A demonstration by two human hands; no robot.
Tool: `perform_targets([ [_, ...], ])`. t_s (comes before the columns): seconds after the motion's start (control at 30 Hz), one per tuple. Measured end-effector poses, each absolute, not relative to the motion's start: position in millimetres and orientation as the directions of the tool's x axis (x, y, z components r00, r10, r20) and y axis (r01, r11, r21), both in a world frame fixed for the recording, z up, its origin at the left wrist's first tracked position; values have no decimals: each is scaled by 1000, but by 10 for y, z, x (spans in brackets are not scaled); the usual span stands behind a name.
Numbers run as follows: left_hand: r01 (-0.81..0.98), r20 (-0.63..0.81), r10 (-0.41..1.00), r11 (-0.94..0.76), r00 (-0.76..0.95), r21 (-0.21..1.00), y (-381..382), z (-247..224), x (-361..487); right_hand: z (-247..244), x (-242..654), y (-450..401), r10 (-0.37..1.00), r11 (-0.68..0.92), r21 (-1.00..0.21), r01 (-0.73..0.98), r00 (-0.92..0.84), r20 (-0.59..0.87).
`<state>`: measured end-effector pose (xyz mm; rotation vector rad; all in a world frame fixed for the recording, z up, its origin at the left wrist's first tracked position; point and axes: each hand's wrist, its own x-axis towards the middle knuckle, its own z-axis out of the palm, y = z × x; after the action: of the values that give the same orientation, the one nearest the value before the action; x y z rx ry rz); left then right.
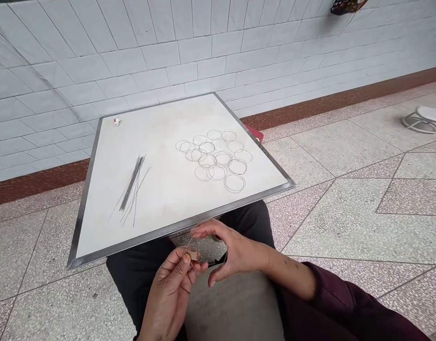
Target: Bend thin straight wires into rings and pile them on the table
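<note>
My left hand (177, 277) pinches a thin wire (190, 240) between thumb and fingertips. A small tan piece (193, 255) shows at those fingertips; whether it is wrapped on a finger or held, I cannot tell. Curved in a wide C, my right hand (235, 248) spans the bent wire, its thumb and fingers apart and the wire running against the inside of the hand. Part of the wire loop is hidden behind the fingers. Both hands are over my lap, just in front of the table's near edge. Many finished-looking wire rings (234, 183) lie overlapping on the tabletop.
The white table (164, 189) has a grey metal rim. A bundle of straight wires (132, 184) lies on its left side. A small white and red item (117, 122) sits at the far left corner. Behind is a tiled wall (189, 52); a stool (426, 118) stands far right.
</note>
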<state>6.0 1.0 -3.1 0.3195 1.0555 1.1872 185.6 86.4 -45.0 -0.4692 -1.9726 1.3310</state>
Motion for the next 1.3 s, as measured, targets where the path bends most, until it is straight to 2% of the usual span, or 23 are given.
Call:
perform_targets([
  [0.47,-670,-539,841,422,39,610,22,-13,73,-384,1862,853,646,357,-928,-103,-691,325],
  [0.7,-688,-560,827,432,45,583,11,-64,70,-355,1860,850,677,277,-956,-94,-687,264],
  [1.3,-689,-555,832,407,9,600,32,-48,103,-420,1838,856,684,317,-945,-80,-672,286],
])
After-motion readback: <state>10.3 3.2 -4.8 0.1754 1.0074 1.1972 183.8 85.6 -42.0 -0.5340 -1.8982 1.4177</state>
